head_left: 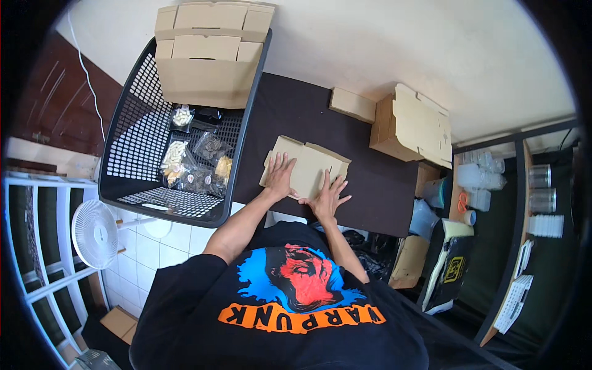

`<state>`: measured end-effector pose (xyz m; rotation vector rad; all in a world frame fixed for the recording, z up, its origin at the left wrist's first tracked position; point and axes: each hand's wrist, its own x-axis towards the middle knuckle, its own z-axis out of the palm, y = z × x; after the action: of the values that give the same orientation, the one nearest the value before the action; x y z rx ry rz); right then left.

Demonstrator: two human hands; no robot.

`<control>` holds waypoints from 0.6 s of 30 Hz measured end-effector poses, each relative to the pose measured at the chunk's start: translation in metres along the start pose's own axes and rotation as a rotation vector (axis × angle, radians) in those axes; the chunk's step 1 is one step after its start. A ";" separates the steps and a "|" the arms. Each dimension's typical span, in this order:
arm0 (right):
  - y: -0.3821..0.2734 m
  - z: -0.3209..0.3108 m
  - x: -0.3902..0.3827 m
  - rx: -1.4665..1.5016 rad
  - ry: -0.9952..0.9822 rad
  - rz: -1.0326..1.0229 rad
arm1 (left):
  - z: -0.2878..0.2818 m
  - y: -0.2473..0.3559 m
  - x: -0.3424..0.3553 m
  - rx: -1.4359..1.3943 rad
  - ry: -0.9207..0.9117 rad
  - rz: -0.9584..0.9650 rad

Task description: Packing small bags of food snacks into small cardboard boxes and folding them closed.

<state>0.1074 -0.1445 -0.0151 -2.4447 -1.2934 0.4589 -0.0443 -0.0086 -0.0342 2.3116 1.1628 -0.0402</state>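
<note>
On the dark tabletop in front of me lies a small brown cardboard box blank, partly folded, with slots and flaps along its far edge. My left hand rests on its left part, fingers stretched out over the card. At its near right corner my right hand presses down with the fingers spread. Both thumbs point toward each other along the near edge. Neither hand grips anything.
A black mesh basket at the left holds flat cardboard blanks and several clear bags. Boxes and stacked cardboard stand at the back right. Shelves with orange scissors are on the right, a white fan on the left.
</note>
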 end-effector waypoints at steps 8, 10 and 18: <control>0.042 -0.019 -0.028 0.048 0.019 0.370 | 0.002 -0.003 0.001 -0.050 0.005 0.032; 0.041 -0.021 -0.036 0.057 0.025 0.382 | -0.001 -0.009 0.000 -0.027 -0.026 0.075; 0.024 -0.045 -0.083 0.043 0.065 0.100 | -0.027 0.020 -0.064 -0.121 0.322 0.186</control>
<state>0.0995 -0.2334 0.0248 -2.4753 -1.1284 0.4248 -0.0750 -0.0527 0.0149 2.3632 1.0588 0.4736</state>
